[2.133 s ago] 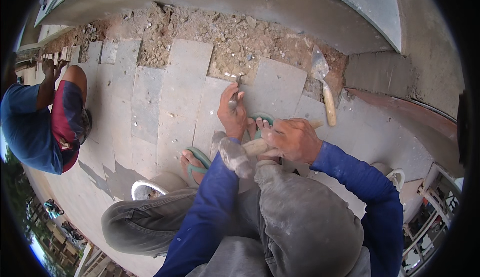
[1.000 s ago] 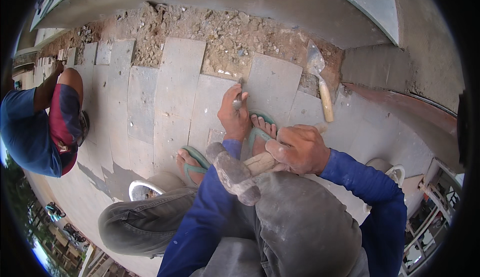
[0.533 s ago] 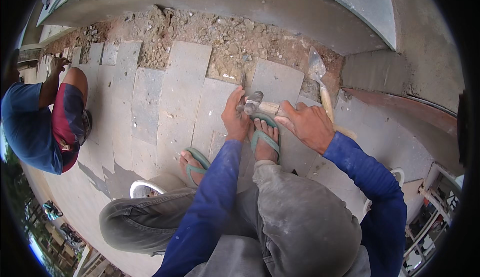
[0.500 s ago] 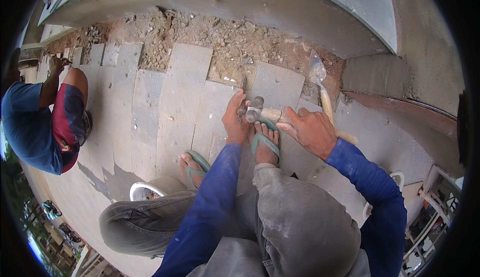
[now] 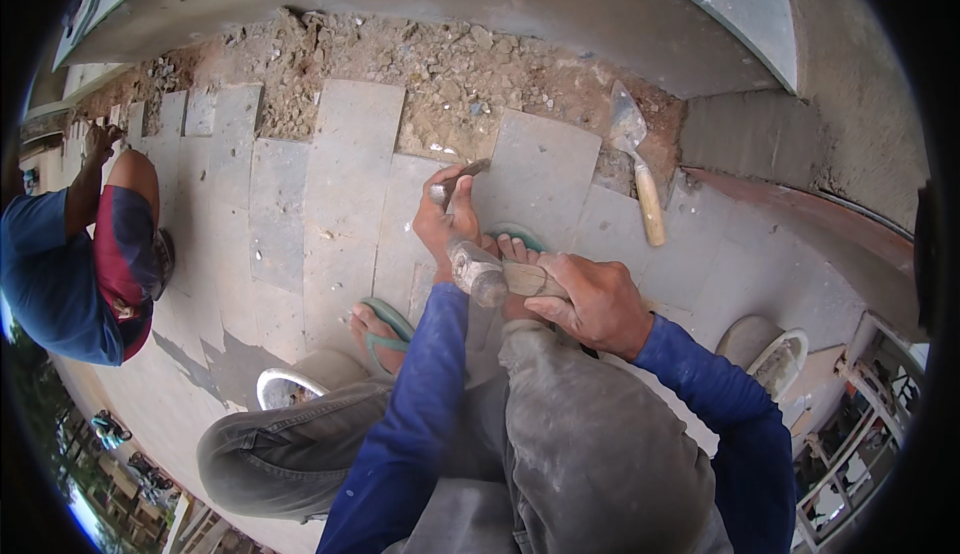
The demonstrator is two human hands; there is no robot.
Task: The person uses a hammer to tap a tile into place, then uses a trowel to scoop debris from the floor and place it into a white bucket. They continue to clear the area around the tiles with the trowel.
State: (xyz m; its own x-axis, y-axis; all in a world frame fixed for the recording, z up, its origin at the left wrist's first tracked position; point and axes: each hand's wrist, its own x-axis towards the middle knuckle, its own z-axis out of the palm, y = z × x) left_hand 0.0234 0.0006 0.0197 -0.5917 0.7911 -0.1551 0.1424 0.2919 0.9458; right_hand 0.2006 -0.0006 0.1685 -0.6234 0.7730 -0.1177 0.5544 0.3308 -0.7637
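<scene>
Left hand (image 5: 442, 226) around a probable chisel (image 5: 474, 169)

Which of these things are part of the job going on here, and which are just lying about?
Part of the job, it seems:
Hammer, gripped in the right hand
Chisel, held in the left hand

Lying about, in neither hand, though perhaps useful too:
Trowel with a wooden handle
Left bucket
Right bucket
Loose rubble
</scene>
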